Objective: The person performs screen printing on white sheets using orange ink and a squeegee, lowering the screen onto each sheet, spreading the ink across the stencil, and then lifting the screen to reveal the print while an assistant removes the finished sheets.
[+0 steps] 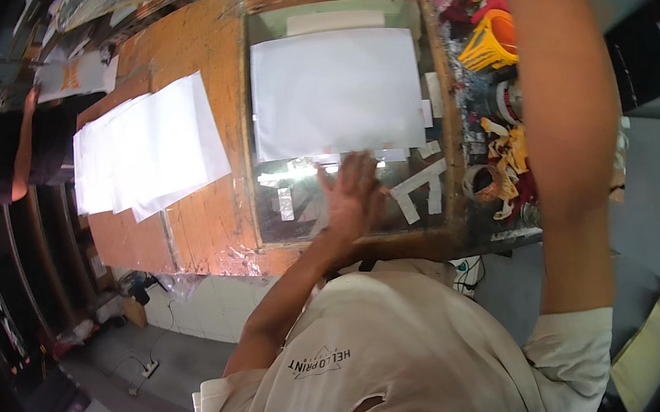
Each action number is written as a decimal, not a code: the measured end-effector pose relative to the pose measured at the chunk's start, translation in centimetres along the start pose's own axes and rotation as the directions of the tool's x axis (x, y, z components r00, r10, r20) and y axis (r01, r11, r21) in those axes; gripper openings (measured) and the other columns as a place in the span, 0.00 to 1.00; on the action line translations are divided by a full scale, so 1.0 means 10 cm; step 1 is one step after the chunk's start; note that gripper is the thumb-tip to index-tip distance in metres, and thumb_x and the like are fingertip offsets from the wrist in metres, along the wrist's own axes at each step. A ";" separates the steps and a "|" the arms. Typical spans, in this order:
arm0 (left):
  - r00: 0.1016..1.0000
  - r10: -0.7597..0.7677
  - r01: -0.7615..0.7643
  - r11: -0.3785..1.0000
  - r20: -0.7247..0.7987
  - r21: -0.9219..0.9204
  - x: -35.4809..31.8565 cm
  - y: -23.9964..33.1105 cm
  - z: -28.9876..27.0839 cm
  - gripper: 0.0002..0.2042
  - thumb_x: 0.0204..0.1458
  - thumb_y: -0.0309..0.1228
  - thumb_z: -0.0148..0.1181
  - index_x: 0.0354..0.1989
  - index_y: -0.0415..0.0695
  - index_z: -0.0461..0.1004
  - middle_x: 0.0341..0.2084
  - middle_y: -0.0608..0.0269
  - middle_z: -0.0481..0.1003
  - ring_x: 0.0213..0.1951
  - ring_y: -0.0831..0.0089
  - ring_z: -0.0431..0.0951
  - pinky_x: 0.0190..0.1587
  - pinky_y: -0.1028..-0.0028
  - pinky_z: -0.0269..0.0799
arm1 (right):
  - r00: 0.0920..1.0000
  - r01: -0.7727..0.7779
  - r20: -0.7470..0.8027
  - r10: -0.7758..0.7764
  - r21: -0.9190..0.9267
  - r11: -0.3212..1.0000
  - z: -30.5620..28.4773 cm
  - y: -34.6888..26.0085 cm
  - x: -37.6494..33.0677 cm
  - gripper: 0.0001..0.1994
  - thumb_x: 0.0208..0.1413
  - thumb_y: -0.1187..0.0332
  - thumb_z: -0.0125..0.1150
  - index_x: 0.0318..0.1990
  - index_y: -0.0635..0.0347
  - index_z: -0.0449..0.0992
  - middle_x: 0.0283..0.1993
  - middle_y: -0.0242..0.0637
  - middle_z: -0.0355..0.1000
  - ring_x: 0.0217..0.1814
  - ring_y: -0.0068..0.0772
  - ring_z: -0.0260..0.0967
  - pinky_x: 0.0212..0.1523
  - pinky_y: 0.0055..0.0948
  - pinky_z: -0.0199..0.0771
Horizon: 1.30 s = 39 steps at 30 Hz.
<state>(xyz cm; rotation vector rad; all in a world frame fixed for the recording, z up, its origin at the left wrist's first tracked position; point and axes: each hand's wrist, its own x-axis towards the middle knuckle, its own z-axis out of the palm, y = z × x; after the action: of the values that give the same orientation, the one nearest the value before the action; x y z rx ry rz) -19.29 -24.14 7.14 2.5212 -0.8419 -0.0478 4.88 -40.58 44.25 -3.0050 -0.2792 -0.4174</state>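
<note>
Dark lettering (pixel 319 361) with a line emblem stands upside down on the pale shirt (pixel 430 339), lower centre; orange print (pixel 72 73) marks a whitish sheet-like item (pixel 94 70), upper left.

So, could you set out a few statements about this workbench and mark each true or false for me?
1. The left hand has its fingers spread. True.
2. The right hand is visible in the picture. False: the right forearm runs out past the upper edge.
3. A large white sheet lies flat on the glassy panel. True.
4. The loose white sheets lie right of the panel. False: the loose white sheets lie left of it.
5. A yellow plastic item lies right of the panel. True.
</note>
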 end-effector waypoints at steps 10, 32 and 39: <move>0.838 -0.500 0.013 -0.383 0.219 -0.924 -0.28 0.17 -1.35 0.30 0.64 0.53 0.58 0.68 0.47 0.63 0.64 0.56 0.66 0.70 0.59 0.62 0.71 0.44 0.53 | 0.978 0.099 -0.200 -0.065 0.165 0.981 1.63 -0.66 -2.33 0.29 0.58 0.67 0.63 0.68 0.50 0.70 0.38 0.41 0.67 0.43 0.44 0.66 0.45 0.45 0.59; 0.428 -0.587 0.295 -0.628 0.687 -0.720 -0.37 -0.24 -0.41 0.22 0.65 0.54 0.55 0.51 0.46 0.67 0.56 0.58 0.69 0.70 0.62 0.63 0.71 0.31 0.40 | 1.000 -0.006 -0.008 0.007 0.102 0.995 3.44 -0.01 -1.67 0.40 0.52 0.79 0.63 0.74 0.44 0.61 0.44 0.39 0.70 0.54 0.43 0.69 0.68 0.75 0.44; 0.372 -0.610 0.300 -0.634 0.699 -0.713 -0.33 -0.21 -0.46 0.17 0.65 0.54 0.56 0.42 0.53 0.70 0.53 0.59 0.72 0.67 0.61 0.68 0.70 0.32 0.43 | 0.999 -0.023 0.034 0.022 0.038 0.999 3.64 0.55 -0.56 0.42 0.49 0.76 0.70 0.74 0.43 0.61 0.48 0.40 0.72 0.58 0.42 0.69 0.70 0.74 0.44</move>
<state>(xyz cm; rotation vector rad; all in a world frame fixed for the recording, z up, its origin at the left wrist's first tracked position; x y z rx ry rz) -20.02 -18.78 9.92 0.8211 0.9008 -0.5605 10.17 -42.63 7.40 -2.9767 -0.2526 -0.3556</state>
